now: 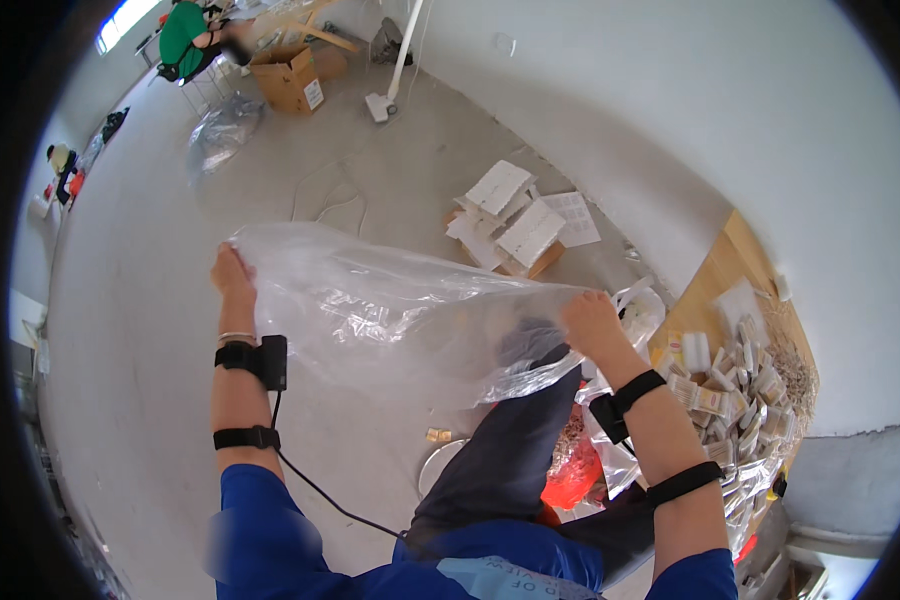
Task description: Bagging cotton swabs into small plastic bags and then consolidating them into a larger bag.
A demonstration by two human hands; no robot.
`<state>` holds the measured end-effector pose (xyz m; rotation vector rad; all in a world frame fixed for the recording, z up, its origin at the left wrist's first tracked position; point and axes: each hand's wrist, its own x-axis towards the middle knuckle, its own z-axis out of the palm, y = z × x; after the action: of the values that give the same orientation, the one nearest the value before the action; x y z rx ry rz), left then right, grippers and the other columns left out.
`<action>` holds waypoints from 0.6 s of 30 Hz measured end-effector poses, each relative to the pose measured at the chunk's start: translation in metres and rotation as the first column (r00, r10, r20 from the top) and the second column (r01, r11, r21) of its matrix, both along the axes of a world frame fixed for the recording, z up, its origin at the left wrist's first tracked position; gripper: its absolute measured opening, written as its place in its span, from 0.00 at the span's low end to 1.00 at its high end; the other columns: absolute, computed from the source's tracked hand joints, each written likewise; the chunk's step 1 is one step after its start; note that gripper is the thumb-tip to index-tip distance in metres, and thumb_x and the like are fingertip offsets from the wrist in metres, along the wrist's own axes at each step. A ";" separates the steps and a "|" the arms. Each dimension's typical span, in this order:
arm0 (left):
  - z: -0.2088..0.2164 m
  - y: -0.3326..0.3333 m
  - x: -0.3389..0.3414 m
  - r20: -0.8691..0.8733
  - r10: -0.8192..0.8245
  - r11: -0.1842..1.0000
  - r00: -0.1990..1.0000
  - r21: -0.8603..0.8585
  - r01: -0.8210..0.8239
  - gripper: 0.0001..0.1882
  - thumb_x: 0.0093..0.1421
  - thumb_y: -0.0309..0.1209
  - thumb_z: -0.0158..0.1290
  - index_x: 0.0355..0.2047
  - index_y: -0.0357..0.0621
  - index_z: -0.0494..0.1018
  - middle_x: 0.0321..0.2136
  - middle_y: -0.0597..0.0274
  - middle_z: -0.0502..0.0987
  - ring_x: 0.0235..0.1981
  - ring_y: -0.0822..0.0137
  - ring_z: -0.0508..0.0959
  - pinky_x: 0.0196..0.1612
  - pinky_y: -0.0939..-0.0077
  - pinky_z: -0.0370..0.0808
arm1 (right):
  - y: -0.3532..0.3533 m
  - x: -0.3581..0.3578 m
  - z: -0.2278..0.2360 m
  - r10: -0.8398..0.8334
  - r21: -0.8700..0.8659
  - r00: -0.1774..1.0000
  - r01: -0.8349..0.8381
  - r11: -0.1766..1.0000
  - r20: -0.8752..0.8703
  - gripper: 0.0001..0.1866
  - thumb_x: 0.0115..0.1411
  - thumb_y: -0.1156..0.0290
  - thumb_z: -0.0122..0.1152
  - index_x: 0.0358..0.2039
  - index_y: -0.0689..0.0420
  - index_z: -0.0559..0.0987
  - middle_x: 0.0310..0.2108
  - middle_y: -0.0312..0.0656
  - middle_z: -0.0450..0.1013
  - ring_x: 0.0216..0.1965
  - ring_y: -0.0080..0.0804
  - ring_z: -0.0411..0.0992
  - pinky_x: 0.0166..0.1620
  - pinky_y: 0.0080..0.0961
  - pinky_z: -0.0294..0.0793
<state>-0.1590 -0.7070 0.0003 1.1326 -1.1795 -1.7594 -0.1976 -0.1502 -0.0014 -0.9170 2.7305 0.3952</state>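
Observation:
A large clear plastic bag is stretched out wide in front of me, above my lap and the floor. At its far left corner my left hand is closed on the edge. My right hand grips the opposite end, fingers curled round the film. The bag looks flat, and I see nothing inside it. Through its lower right part my dark trouser leg shows. Both forearms carry black straps, with a small dark device on the left one.
To my right, a wooden table bears a heap of small clear packets and loose thin sticks. White foam blocks lie ahead on the floor. A red bag sits by my legs. Far left, a person in green sits near a cardboard box.

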 end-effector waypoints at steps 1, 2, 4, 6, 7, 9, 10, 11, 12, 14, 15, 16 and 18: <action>-0.009 0.013 -0.012 0.056 -0.058 0.998 0.997 -0.008 0.058 0.12 0.56 0.36 0.49 0.16 0.52 0.66 0.11 0.73 0.61 0.12 0.77 0.61 0.15 0.78 0.58 | 0.007 -0.008 -0.012 -0.019 -0.127 0.999 0.015 0.992 -0.027 0.15 0.49 0.63 0.61 0.38 0.52 0.79 0.37 0.42 0.71 0.49 0.41 0.68 0.55 0.40 0.66; -0.016 0.025 -0.023 0.114 -0.114 0.993 0.987 -0.011 0.116 0.12 0.56 0.36 0.49 0.16 0.52 0.66 0.12 0.73 0.61 0.12 0.76 0.61 0.15 0.77 0.59 | 0.007 -0.013 -0.017 -0.015 -0.119 1.000 0.013 0.993 -0.015 0.15 0.49 0.63 0.61 0.38 0.52 0.79 0.37 0.42 0.71 0.49 0.41 0.68 0.55 0.40 0.66; -0.029 0.036 -0.043 0.145 -0.206 0.979 0.968 0.022 0.204 0.12 0.56 0.37 0.50 0.17 0.52 0.67 0.13 0.72 0.63 0.14 0.74 0.64 0.17 0.76 0.62 | -0.001 -0.019 -0.027 0.055 -0.330 0.993 -0.086 0.940 -0.100 0.17 0.48 0.71 0.58 0.41 0.54 0.74 0.40 0.43 0.67 0.50 0.44 0.66 0.45 0.34 0.73; -0.042 0.047 -0.072 -0.021 -0.209 0.972 0.978 0.102 0.210 0.11 0.56 0.37 0.51 0.19 0.50 0.67 0.15 0.71 0.65 0.15 0.74 0.65 0.19 0.77 0.63 | -0.025 -0.019 -0.030 0.005 -0.431 0.998 -0.032 0.902 -0.062 0.19 0.48 0.72 0.57 0.44 0.54 0.72 0.42 0.44 0.66 0.49 0.44 0.67 0.46 0.36 0.73; -0.046 0.053 -0.086 -0.030 -0.242 0.966 0.970 0.080 0.244 0.11 0.56 0.37 0.51 0.20 0.49 0.67 0.16 0.70 0.66 0.16 0.74 0.65 0.20 0.78 0.64 | -0.036 -0.020 -0.029 -0.051 -0.521 0.998 0.027 0.853 -0.031 0.21 0.48 0.74 0.56 0.46 0.54 0.70 0.44 0.44 0.65 0.48 0.45 0.68 0.46 0.38 0.73; -0.051 0.071 -0.118 -0.039 -0.286 0.954 0.957 0.078 0.289 0.10 0.57 0.36 0.51 0.21 0.48 0.67 0.16 0.69 0.66 0.16 0.75 0.65 0.21 0.79 0.64 | -0.043 -0.029 -0.032 -0.212 -0.402 0.977 0.192 0.895 -0.003 0.23 0.49 0.74 0.57 0.48 0.54 0.68 0.46 0.45 0.63 0.47 0.46 0.69 0.46 0.38 0.74; -0.051 0.079 -0.136 -0.101 -0.267 0.962 0.958 0.028 0.271 0.11 0.57 0.37 0.51 0.21 0.47 0.67 0.17 0.69 0.67 0.16 0.75 0.65 0.20 0.78 0.64 | -0.044 -0.035 -0.032 -0.364 -0.286 0.931 0.348 0.893 -0.005 0.25 0.49 0.73 0.57 0.50 0.53 0.66 0.48 0.46 0.62 0.46 0.47 0.70 0.45 0.38 0.74; -0.054 0.079 -0.148 -0.156 -0.246 0.969 0.957 -0.028 0.245 0.12 0.58 0.37 0.51 0.22 0.46 0.67 0.17 0.68 0.67 0.16 0.75 0.65 0.20 0.78 0.65 | -0.045 -0.039 -0.036 -0.365 -0.279 0.931 0.352 0.893 0.006 0.25 0.49 0.73 0.57 0.50 0.53 0.66 0.48 0.46 0.62 0.46 0.47 0.70 0.45 0.38 0.74; -0.059 0.079 -0.163 -0.151 -0.248 0.968 0.957 -0.017 0.249 0.12 0.58 0.37 0.51 0.22 0.46 0.67 0.17 0.68 0.67 0.16 0.75 0.65 0.20 0.78 0.65 | -0.040 -0.045 -0.037 -0.420 -0.165 0.905 0.425 0.890 0.065 0.24 0.51 0.71 0.57 0.50 0.53 0.67 0.48 0.46 0.64 0.45 0.47 0.72 0.45 0.38 0.75; -0.068 0.074 -0.185 -0.214 -0.275 0.960 0.937 -0.123 0.253 0.15 0.59 0.41 0.52 0.22 0.45 0.67 0.17 0.69 0.67 0.16 0.76 0.66 0.21 0.78 0.66 | -0.039 -0.054 -0.039 -0.473 -0.043 0.872 0.481 0.875 0.128 0.23 0.52 0.68 0.57 0.50 0.53 0.69 0.49 0.46 0.65 0.44 0.47 0.73 0.45 0.39 0.75; -0.072 0.068 -0.192 -0.202 -0.268 0.961 0.942 -0.125 0.247 0.15 0.59 0.41 0.52 0.22 0.45 0.67 0.17 0.69 0.67 0.16 0.76 0.66 0.21 0.78 0.66 | -0.042 -0.057 -0.038 -0.495 0.039 0.848 0.497 0.867 0.191 0.21 0.52 0.67 0.57 0.48 0.53 0.71 0.48 0.47 0.68 0.44 0.47 0.73 0.45 0.40 0.74; -0.075 0.061 -0.197 -0.101 -0.308 0.933 0.946 -0.226 0.279 0.17 0.57 0.45 0.55 0.28 0.43 0.69 0.21 0.65 0.71 0.20 0.72 0.70 0.25 0.76 0.69 | -0.046 -0.061 -0.041 -0.515 0.119 0.819 0.502 0.857 0.252 0.19 0.52 0.65 0.57 0.46 0.54 0.73 0.47 0.48 0.70 0.44 0.46 0.73 0.45 0.41 0.74; -0.085 0.065 -0.203 0.007 -0.344 0.894 0.939 -0.302 0.330 0.22 0.54 0.49 0.57 0.34 0.41 0.71 0.24 0.61 0.74 0.25 0.69 0.74 0.30 0.73 0.72 | -0.039 -0.070 -0.060 -0.580 0.089 0.766 0.581 0.809 0.277 0.20 0.52 0.63 0.59 0.45 0.55 0.74 0.45 0.48 0.72 0.45 0.46 0.73 0.46 0.41 0.72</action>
<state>-0.3617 -0.6420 -0.0844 0.7340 -1.6273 -1.7652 -0.2677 -0.1890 -0.0614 -0.0698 2.5529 0.1175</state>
